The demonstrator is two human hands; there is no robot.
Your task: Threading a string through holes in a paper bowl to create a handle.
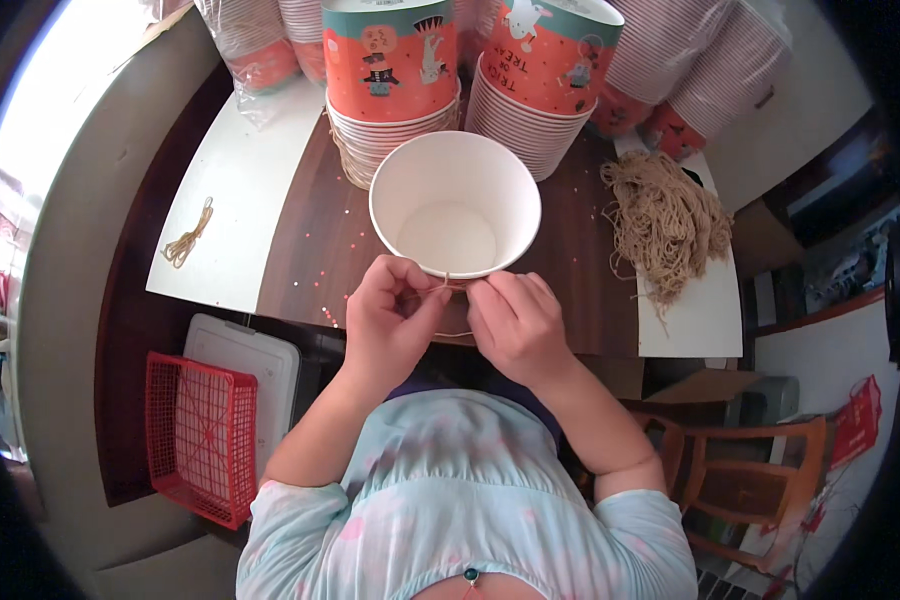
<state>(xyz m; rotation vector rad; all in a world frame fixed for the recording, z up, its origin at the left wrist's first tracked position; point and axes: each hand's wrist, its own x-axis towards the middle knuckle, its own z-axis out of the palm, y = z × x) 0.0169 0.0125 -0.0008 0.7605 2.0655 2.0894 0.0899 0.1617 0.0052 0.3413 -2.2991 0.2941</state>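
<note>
White paper bucket [455,190] is seen mouth up at the front part of the brown tabletop [590,310], just before 2 stacks. At the near side of its rim, thin string [448,285] is handled: by the L hand [395,305] it's pinched btwn thumb & index, other fingers curled in; by the R hand [515,320] it's gripped too, fingers bent & bunched close to the L's. Whether the rim is touched by any knuckle can't be told. A bit of cord is looped below, btwn the hands. Behind, orange/green printed buckets are nested in a L stack [392,70] & a R stack [550,70]. Tan string heap [665,225] is piled at the table's R end; small string bundle [188,233] is laid on the L white panel. Lower L, a red mesh basket [202,435] is partly seen
</note>
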